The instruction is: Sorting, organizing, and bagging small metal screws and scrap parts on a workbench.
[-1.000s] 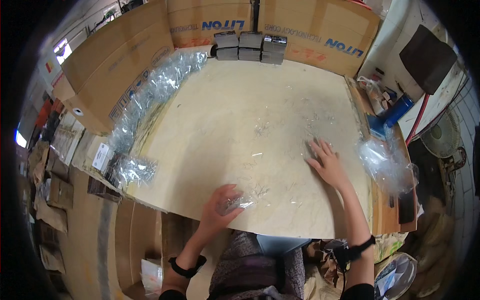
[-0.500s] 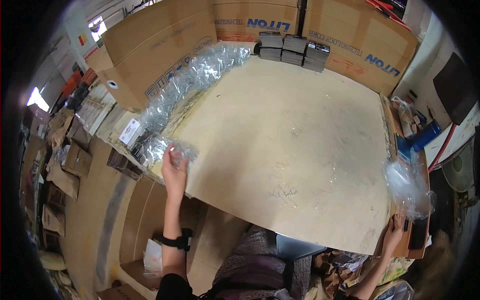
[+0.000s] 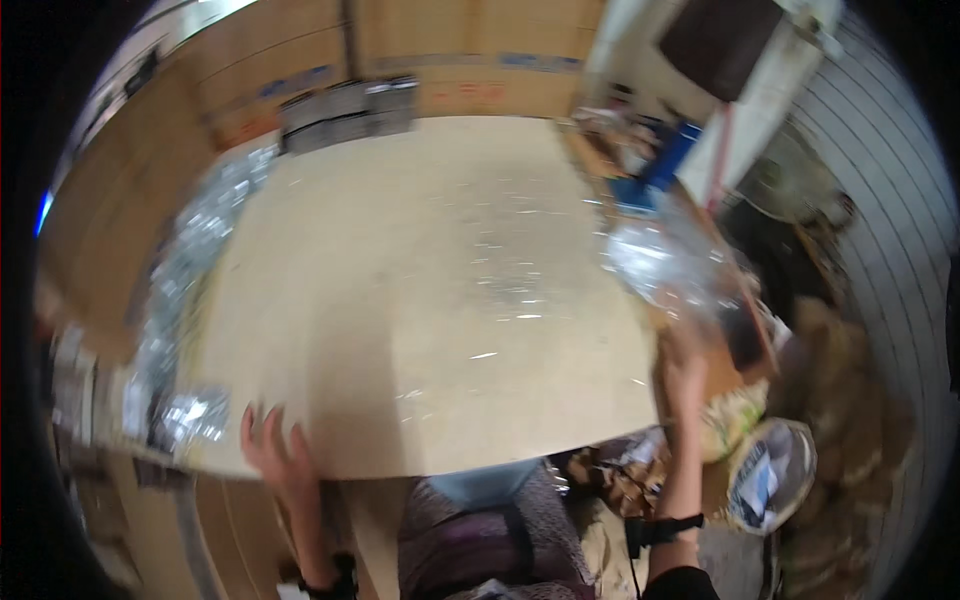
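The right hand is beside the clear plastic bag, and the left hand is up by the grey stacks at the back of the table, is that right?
Not quite: the head view shows the left hand near the front edge of the table, not by the grey stacks. The right hand is beside the clear plastic bag.

Blurred print on cardboard, none of it legible.
Blue print (image 3: pixel 296 83) ran across the left back cardboard panel (image 3: pixel 265 50), with red marks (image 3: pixel 245 131) below; the right back cardboard panel (image 3: pixel 480 35) bore a blue strip of print (image 3: pixel 540 62) and, lower down, red characters (image 3: pixel 468 93), all too smeared to make out.
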Action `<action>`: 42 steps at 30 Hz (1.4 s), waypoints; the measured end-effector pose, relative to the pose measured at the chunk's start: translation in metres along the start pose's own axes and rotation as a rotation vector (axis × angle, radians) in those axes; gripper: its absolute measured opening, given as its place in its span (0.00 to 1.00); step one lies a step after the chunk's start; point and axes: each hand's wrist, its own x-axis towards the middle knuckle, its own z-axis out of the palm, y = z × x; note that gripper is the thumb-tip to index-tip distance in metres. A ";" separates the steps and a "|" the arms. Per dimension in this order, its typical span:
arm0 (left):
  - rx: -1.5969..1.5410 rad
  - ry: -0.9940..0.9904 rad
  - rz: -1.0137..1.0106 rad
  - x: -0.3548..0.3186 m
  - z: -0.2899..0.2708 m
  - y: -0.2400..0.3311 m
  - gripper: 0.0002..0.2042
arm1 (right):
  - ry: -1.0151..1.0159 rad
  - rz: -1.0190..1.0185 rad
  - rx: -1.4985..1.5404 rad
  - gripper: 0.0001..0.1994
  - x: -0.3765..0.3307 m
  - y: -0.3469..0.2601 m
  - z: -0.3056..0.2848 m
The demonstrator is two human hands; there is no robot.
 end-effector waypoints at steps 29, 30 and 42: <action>-0.802 -0.699 0.129 -0.060 -0.014 0.204 0.21 | -0.581 0.068 1.044 0.07 -0.128 -0.127 -0.044; -0.817 -0.784 0.122 -0.063 -0.011 0.208 0.20 | -0.676 0.074 1.137 0.09 -0.138 -0.144 -0.044; -1.015 -1.020 -0.601 -0.076 -0.008 0.172 0.03 | -0.629 0.381 1.127 0.03 -0.173 -0.168 -0.028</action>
